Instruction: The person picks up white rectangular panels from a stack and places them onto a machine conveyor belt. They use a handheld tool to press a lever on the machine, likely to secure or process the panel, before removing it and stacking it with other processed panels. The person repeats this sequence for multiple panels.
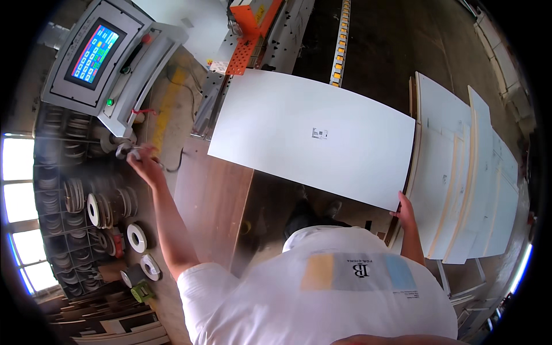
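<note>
A large white panel (322,129) with a small printed label lies in front of me, its far left part beside an orange machine guard (244,49). At its near right corner, my right hand (406,211) grips the edge, with fingers and thumb around the corner. My left hand (146,167) reaches out to the left, away from the panel. It is closed round a small greyish thing (122,150) that is blurred and partly hidden by the fingers. A dark hose (175,167) curves close by.
A control console (86,57) with a lit screen stands at the far left. Rolls of edge-banding tape (98,210) fill a rack below it. White panels (454,172) are stacked at right. A roller track (340,46) runs behind the panel; a brown board (210,195) lies nearer.
</note>
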A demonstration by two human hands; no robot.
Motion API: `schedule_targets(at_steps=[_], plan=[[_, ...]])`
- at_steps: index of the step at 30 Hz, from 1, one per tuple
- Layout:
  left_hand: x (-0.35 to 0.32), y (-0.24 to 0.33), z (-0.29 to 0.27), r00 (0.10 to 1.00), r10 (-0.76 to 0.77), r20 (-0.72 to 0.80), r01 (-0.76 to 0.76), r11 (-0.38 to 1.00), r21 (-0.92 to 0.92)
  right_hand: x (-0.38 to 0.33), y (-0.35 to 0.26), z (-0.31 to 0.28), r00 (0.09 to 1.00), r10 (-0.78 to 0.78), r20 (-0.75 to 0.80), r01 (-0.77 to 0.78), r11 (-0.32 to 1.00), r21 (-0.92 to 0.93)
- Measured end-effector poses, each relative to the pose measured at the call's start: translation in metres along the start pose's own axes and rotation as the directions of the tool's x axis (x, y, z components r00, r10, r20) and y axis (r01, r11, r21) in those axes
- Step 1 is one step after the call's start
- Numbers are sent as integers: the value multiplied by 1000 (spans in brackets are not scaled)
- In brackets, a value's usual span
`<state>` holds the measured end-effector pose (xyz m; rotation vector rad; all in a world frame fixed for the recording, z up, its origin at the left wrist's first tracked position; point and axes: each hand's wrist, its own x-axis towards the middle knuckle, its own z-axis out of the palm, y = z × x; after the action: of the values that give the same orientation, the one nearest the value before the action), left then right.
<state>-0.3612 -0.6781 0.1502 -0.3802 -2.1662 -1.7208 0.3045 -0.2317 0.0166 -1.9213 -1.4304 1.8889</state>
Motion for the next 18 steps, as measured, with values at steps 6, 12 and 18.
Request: schedule_targets(at_steps=[6, 12, 18], plan=[[-103, -22, 1, 704, -510, 495, -256, 468, 846, 13, 5, -5, 992, -80, 100, 70, 992, 102], [-178, -60, 32, 665, -657, 354, 308, 674, 672, 24, -12, -5, 992, -83, 97, 65, 983, 171], [-361, 60, 128, 206, -746, 633, 585, 612, 532, 65, 17, -25, 981, -113, 160, 49, 931, 361]])
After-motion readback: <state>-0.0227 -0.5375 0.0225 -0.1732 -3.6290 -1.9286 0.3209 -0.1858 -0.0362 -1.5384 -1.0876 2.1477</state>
